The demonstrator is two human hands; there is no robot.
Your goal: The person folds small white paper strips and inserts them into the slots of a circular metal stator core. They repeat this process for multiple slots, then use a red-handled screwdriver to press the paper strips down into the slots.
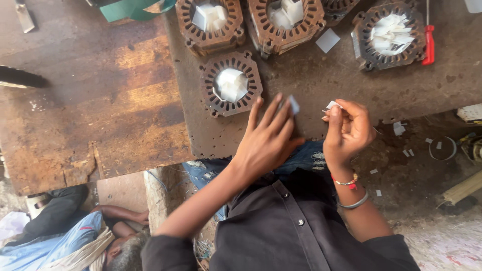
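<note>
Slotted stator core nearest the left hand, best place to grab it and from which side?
Judging by its pose, take the stator core from above by its outer rim, fingers on opposite flat sides. It lies flat on the metal plate, bore up and stuffed with white paper pieces, so the centre offers no grip.

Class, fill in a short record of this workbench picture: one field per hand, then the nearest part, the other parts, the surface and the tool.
Left hand: flat on the bench, a small white slip at its fingertips
Right hand: pinching a small white paper piece
Nearest part: round slotted metal core filled with white slips
Other parts: three similar cores along the top edge
Surface: rusty metal plate
Tool: red-handled screwdriver
</note>
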